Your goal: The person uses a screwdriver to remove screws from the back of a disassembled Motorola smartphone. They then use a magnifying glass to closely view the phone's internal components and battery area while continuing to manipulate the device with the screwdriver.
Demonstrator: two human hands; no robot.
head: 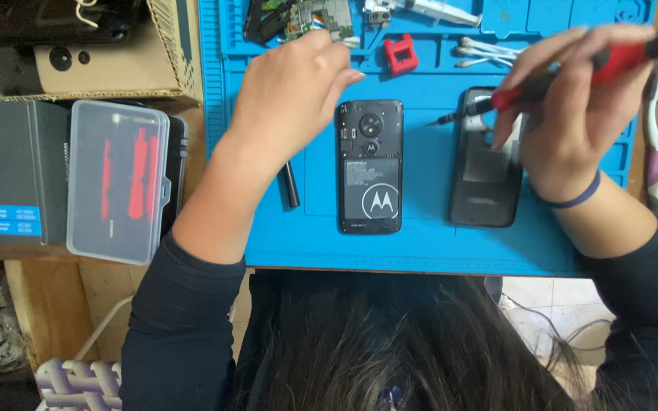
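Head view, looking down on a blue silicone work mat (pixel 420 251) spread over the surface. The right hand (pixel 573 114) is closed around a red-and-black handled screwdriver (pixel 573 72), held slanted with its dark tip pointing left, above the top edge of a detached black plastic back cover (pixel 485 183). The left hand (pixel 291 95) hovers with fingers loosely curled and holds nothing; its fingertips sit near a bare green circuit board (pixel 317 19) at the mat's upper edge. Between the two hands lies an opened black smartphone (pixel 370 166), back side up, its battery and camera module exposed, flat on the mat and just left of the cover. A short black cylindrical tool (pixel 289 185) lies beside the left wrist. A small red block (pixel 400 55) and white cotton swabs (pixel 485 52) rest higher up. Off the mat's left side sits a clear plastic case of red tools (pixel 118 181).
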